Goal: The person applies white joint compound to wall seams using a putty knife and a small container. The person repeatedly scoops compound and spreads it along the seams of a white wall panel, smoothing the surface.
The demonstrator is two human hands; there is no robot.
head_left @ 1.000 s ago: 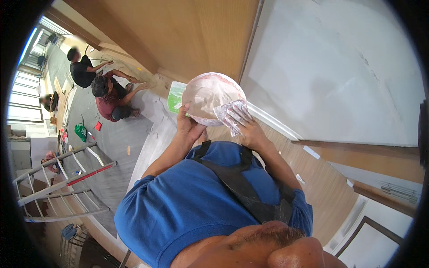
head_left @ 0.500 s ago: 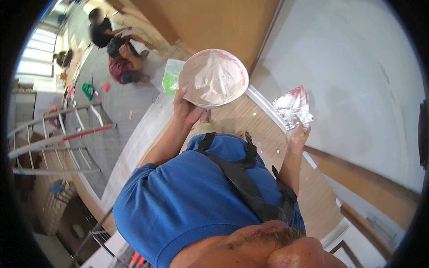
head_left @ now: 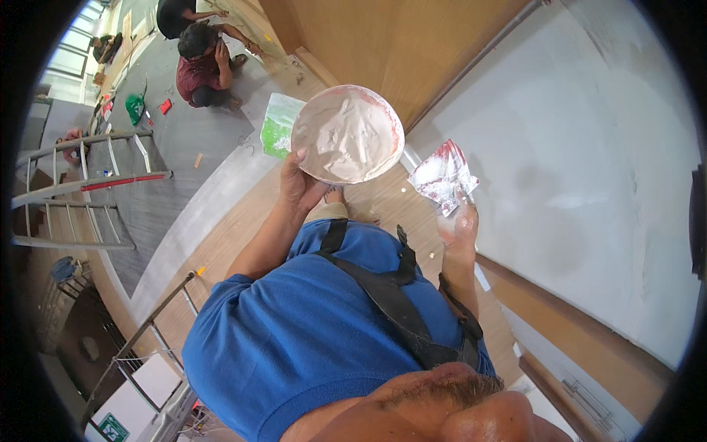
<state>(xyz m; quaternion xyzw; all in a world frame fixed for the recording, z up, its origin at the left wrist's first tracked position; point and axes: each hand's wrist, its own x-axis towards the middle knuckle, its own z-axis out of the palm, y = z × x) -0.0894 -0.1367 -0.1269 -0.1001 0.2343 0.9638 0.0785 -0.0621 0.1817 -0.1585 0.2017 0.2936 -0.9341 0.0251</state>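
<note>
My left hand (head_left: 302, 180) grips a round bowl (head_left: 346, 132) of pale, thick paste with reddish smears round its inner rim; a green, white-smeared flat board (head_left: 278, 121) shows behind the bowl's left side, where its hold is hidden. Right of the bowl, my right hand (head_left: 458, 225) holds up a flat reddish piece (head_left: 442, 173) crusted with white paste, too smeared to identify surely. Its fingers are closed on that piece, in front of a pale wall (head_left: 560, 169).
Co-workers crouch or sit on grey flooring at upper left (head_left: 202, 66). A metal ladder (head_left: 125, 183) lies left; a second metal frame (head_left: 155, 331) stands lower left. A wooden panel (head_left: 368, 37) rises ahead; small tools and a green bag (head_left: 135, 109) lie beyond.
My right hand has come away from the bowl with the flat piece and moved right. The bowl has risen in the picture. The nearer crouching co-worker has raised a hand to the head.
</note>
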